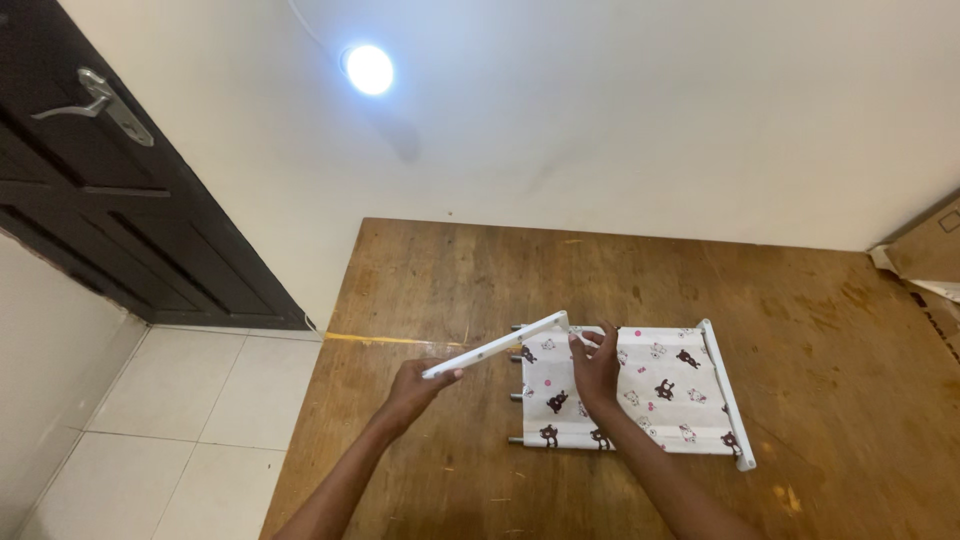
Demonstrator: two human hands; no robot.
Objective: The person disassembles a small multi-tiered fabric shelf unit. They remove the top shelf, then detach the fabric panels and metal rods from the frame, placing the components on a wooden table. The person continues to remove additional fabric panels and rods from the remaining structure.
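We found the white fabric shelf panel printed with small brown bears (640, 395) lying flat on the brown wooden worktop (800, 300), near its front left part. A white plastic side rail (727, 395) was seated along the panel's right edge. Thin grey metal rod ends (516, 397) projected from the left edge.

Our left hand (412, 388) had its fingers closed around the lower end of a second long white plastic rail (497, 345), held tilted above the worktop. Our right hand (597, 368) rested on the panel's left portion, fingers pinching the rail's upper end.

We judged the rail light and stiff, best gripped near both ends. We judged the fabric soft and liable to sag between the rods.

The rail's sockets faced away and could not be seen. A cardboard box (930, 245) was cut off at the right edge. The right hand covered part of the panel.
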